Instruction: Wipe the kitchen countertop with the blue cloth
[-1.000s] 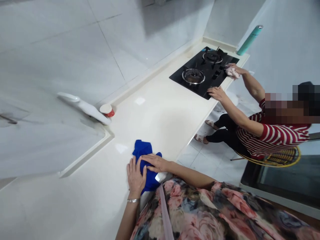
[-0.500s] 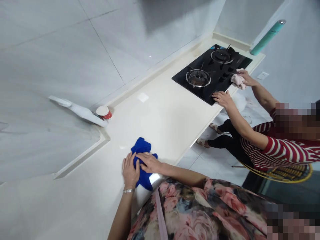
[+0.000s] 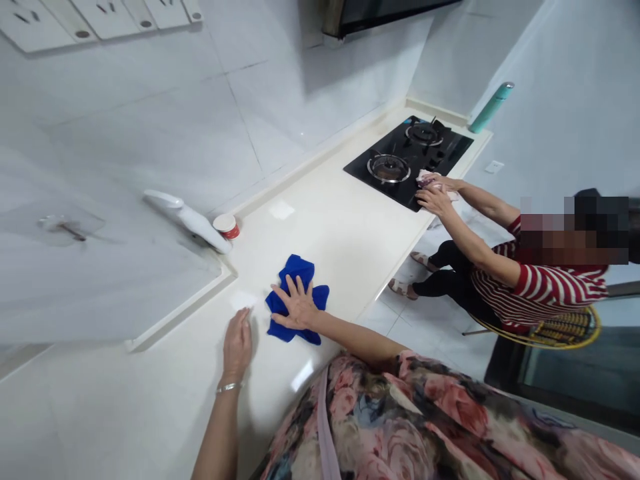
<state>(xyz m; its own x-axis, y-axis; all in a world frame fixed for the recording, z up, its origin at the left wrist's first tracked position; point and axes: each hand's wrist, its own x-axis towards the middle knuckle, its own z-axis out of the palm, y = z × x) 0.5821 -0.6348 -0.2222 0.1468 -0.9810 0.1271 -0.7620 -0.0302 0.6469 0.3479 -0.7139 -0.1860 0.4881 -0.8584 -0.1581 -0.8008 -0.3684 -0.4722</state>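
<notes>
The person in the floral top (image 3: 395, 413) has the right hand (image 3: 296, 305) laid open, palm down and fingers spread, over a rumpled blue cloth (image 3: 299, 267) that lies on the pale bench (image 3: 335, 230) near its front edge. The left hand (image 3: 237, 342) sits just beside the cloth, clear of it, open with its fingers together and nothing to be seen in it; I can't tell whether it touches the bench. A silver bracelet (image 3: 229, 387) circles that wrist. Against the wall, a white device (image 3: 195, 220) leans next to a red-and-white tub (image 3: 229, 227). Farther along, a co-worker in a striped top (image 3: 540, 283) has both hands at a pinkish cloth (image 3: 428, 178) on the black hob (image 3: 406, 141).
</notes>
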